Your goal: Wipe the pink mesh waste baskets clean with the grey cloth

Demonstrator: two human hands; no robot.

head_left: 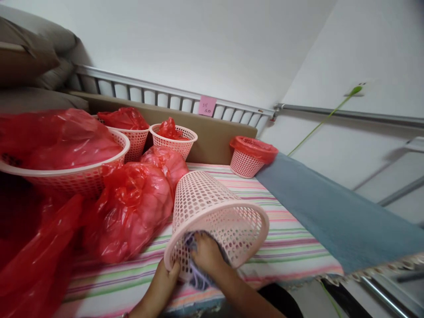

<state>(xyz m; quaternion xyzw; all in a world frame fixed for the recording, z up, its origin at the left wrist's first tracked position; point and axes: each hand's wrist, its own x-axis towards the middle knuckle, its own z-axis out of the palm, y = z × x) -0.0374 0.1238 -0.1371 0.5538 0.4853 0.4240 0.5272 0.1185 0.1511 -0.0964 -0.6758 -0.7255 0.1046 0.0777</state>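
A pale pink perforated plastic basket (205, 194) lies tipped on its side on the striped cloth (291, 240), its mouth facing me. My left hand (168, 271) grips the basket's rim at the lower left. Inside the mouth, my right hand (207, 252) is closed on a bunched bluish-purple cloth (198, 276) against the inner wall. Part of that cloth hangs out over the rim. Several fingertips of my right hand are hidden by the cloth.
Knotted red plastic bags (132, 207) lie left of the basket. Behind stand red-bagged baskets: a large one (73, 174), two smaller ones (137, 143) (179, 143), and another (247, 163) at back right. A white railing (159, 84) with a pink note (207, 106) runs along the wall.
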